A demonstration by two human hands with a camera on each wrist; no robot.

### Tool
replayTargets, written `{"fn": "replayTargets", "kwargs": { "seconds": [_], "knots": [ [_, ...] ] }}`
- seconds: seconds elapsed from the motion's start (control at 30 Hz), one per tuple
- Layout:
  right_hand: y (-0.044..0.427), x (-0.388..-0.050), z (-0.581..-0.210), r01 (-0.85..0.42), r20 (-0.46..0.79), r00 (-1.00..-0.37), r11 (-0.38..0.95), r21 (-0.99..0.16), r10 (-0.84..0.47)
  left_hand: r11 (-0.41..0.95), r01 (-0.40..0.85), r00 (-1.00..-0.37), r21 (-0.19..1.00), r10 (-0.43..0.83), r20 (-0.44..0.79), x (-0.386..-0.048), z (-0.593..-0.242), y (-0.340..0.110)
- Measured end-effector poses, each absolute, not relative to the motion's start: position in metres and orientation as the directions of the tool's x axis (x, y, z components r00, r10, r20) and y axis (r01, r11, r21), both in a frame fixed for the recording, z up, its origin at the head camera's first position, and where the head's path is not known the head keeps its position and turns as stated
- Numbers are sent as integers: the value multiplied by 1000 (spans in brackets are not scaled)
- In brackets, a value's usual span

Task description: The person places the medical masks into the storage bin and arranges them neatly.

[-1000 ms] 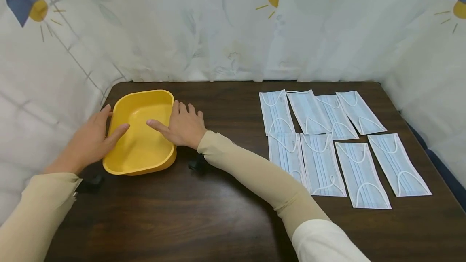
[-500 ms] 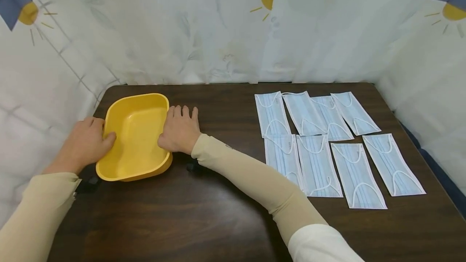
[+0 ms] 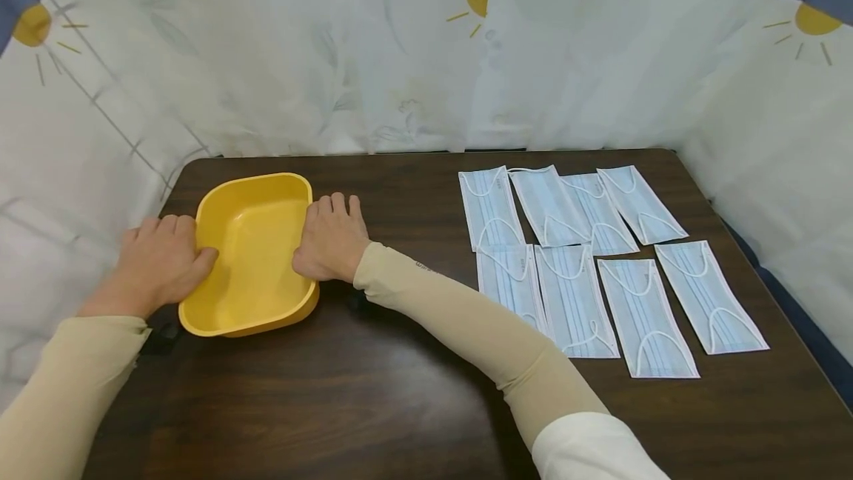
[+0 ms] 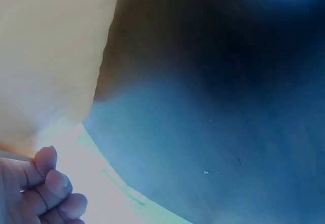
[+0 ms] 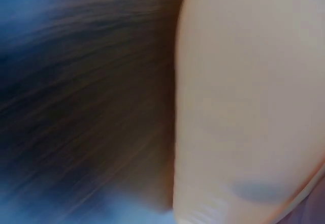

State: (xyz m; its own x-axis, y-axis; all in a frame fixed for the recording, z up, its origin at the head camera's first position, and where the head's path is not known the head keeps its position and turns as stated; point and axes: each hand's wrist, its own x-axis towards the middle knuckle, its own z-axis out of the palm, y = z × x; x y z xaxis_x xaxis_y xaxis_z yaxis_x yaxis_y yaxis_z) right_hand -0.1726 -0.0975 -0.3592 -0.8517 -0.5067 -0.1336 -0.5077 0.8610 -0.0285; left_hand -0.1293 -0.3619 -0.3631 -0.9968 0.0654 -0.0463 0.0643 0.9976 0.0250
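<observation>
We list one yellow tray (image 3: 253, 243), at the left of the dark table (image 3: 400, 398). Left hand (image 3: 155, 261): pinching its left rim, thumb on the inner side. Right hand (image 3: 329, 239): curled over its right rim. We count eight blue masks (image 3: 576, 302), right, in far and near rows.
</observation>
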Motion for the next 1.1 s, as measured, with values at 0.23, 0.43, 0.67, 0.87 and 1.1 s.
{"fn": "replayTargets", "kwargs": {
  "seconds": [0.23,0.43,0.67,0.87,1.1],
  "knots": [
    [-83,-174,-360,-509,-139,-849,860,-44,-510,995,99,-995,13,99,8,-128,-364,-349],
    [-70,-173,-362,-509,-126,-850,859,-49,-511,992,123,-991,17,122,58,-127,-363,-332],
    [-56,-172,-364,-505,-112,-853,861,-61,-509,993,112,-992,38,110,54,-127,-367,-320],
    [-42,-170,-364,-501,-94,-857,862,-79,-507,993,105,-994,49,103,43,-128,-367,-307],
    [-25,-167,-364,-491,-83,-864,867,-88,-497,992,103,-994,73,99,51,-128,-368,-289]
  ]
}}
